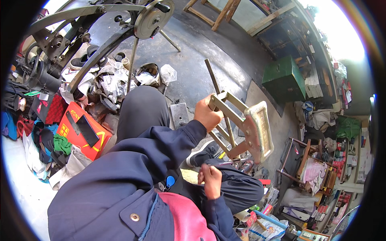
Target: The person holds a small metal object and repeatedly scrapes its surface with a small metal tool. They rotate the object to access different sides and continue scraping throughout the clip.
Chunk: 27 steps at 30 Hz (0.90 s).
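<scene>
My left hand (209,114) is closed around a joint of a metal scissor jack (230,113) and holds it up over the gap between my knees. The jack's threaded rod (212,73) sticks out past my fist. Its pressed-steel base plate (260,132), worn and bearing raised letters, faces to the right. The arms are spread apart. Below the jack, near my right thigh, is my right hand (211,180). Its fingers are curled and slightly blurred, and whether they hold anything does not show. A flat metal plate with a hole (180,115) lies on the floor beside my left knee.
A hand-cranked machine with a wheel (154,19) stands at upper left. Below it lie shoes, plastic bags and a red box (83,131) with a black phone (87,130) on top. A green chest (284,79) stands at right, near a folding chair (313,165) and crowded shelves.
</scene>
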Available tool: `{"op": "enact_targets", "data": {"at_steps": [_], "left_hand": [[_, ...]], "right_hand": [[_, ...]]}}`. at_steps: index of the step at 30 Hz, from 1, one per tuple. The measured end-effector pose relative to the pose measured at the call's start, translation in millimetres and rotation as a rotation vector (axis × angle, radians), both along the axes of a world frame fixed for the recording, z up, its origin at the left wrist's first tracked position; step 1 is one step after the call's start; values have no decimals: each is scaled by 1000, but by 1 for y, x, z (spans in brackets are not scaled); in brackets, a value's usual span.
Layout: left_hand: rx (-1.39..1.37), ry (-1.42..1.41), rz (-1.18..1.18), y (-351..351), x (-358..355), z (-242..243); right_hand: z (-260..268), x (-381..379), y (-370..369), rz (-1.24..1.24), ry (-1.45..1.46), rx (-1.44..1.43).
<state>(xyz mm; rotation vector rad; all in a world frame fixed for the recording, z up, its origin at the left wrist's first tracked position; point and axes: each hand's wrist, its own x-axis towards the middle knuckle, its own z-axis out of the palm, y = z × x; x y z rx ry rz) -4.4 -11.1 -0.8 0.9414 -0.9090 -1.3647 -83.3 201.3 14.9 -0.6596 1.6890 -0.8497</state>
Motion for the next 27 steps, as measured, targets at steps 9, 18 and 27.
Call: {"op": "enact_targets", "data": {"at_steps": [9, 18, 27], "left_hand": [[33, 43, -52, -3, 1, -8], [106, 122, -116, -1, 3, -1], [-49, -77, -84, 1, -5, -10]], "right_hand": [[-87, -131, -66, 24, 267, -314], [62, -149, -68, -238, -142, -669], [104, -64, 2, -103, -352, -592]]}}
